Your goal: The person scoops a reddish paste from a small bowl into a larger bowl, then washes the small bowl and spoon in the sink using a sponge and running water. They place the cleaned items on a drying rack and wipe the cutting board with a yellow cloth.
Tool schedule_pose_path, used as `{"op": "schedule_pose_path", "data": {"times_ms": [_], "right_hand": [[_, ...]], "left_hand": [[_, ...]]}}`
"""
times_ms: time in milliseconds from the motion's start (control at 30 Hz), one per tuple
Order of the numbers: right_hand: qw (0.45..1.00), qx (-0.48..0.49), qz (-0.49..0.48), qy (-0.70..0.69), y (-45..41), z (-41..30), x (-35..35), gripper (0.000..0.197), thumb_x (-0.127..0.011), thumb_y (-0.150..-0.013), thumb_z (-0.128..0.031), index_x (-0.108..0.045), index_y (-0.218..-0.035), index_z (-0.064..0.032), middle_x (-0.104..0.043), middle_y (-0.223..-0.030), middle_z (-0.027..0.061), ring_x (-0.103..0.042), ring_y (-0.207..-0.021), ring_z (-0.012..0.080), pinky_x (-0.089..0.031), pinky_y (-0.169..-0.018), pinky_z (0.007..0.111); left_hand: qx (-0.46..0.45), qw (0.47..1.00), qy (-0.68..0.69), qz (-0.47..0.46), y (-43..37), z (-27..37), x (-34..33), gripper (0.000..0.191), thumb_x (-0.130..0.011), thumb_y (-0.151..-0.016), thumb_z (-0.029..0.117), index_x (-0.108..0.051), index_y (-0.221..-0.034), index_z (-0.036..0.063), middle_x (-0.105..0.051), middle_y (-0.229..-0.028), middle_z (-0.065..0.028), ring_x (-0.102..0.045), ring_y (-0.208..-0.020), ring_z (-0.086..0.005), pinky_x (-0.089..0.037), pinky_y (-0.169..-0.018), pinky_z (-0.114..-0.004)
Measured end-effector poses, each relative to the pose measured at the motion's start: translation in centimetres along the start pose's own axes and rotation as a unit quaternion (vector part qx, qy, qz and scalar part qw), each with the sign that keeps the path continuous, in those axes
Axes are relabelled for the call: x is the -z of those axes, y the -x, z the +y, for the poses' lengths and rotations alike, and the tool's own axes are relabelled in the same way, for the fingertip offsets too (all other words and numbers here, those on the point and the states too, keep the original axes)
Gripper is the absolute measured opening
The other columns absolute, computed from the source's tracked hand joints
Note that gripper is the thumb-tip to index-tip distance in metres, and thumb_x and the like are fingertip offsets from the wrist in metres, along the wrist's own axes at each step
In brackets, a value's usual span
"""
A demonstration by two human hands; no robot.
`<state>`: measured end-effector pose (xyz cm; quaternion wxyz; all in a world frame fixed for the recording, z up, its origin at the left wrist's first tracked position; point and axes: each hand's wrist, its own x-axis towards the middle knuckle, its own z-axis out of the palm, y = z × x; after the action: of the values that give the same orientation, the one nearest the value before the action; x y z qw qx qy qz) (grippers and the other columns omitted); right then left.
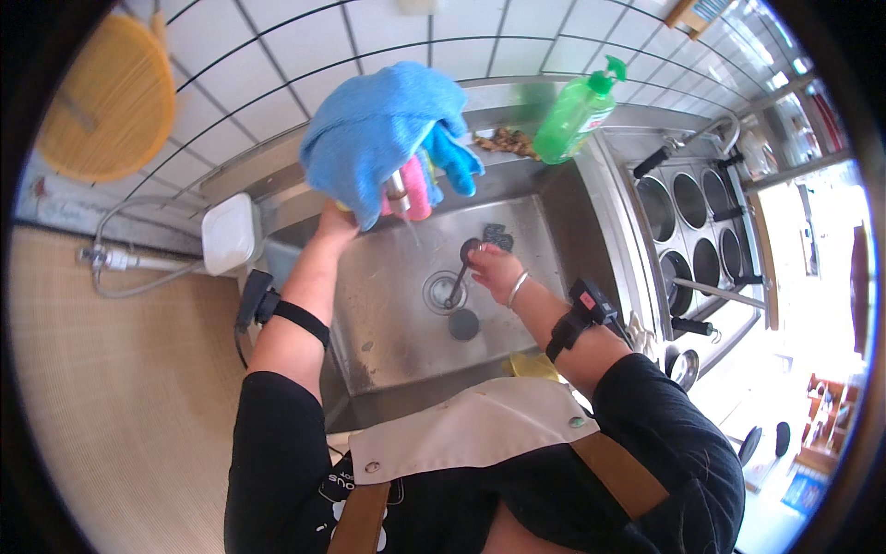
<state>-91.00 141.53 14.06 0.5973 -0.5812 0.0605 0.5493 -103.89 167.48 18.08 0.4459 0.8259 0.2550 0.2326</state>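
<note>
My left hand (340, 220) is at the sink's back left, mostly hidden behind blue, pink and turquoise cloths. A large blue cloth (387, 124) is draped over the faucet (396, 192), and water runs from its spout. Whether my left hand grips anything is hidden. Low over the steel sink (387, 305), my right hand (495, 271) holds a small ladle or measuring spoon (455, 285) by its dark round end, its thin shaft angled down to the drain. A dark round disc (464, 325) lies beside the drain. Near my right fingers is a dark mesh scrubber (498, 237).
A green pump bottle (574, 118) stands at the sink's back right corner beside brown scraps (507, 143). A white plastic container (230, 234) is at the left. Round cooker wells (689, 201) with handled baskets lie right. A yellow cloth (531, 366) hangs at the front edge.
</note>
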Motion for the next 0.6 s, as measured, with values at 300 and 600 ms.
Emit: {"op": "schedule_pose_path", "data": {"times_ms": [300,600], "right_hand": [[0.997,-0.052,-0.015,-0.052,3.4,0.0,5.7,0.017,-0.051,-0.085,-0.019,-0.051,-0.097,-0.0068,-0.06,-0.091,0.0058,-0.058,-0.076,0.0142,-0.048,-0.068,0.031],[0.977,0.049,-0.056,0.198,3.2,-0.5,5.2,0.013,-0.058,-0.079,-0.013,-0.056,-0.086,-0.002,-0.059,-0.072,0.0053,-0.057,-0.064,0.0108,-0.046,-0.055,0.024]], "left_hand": [[-0.107,0.986,-0.13,-0.008,-5.2,0.7,-1.1,0.036,-0.057,-0.083,0.02,-0.048,-0.114,0.0036,-0.053,-0.111,-0.0071,-0.049,-0.102,-0.0167,-0.037,-0.088,-0.032],[-0.108,0.988,0.013,0.107,-2.2,1.7,-2.8,0.044,-0.056,-0.083,0.019,-0.041,-0.122,0.0034,-0.046,-0.121,-0.0082,-0.043,-0.111,-0.0186,-0.032,-0.095,-0.033]]}}
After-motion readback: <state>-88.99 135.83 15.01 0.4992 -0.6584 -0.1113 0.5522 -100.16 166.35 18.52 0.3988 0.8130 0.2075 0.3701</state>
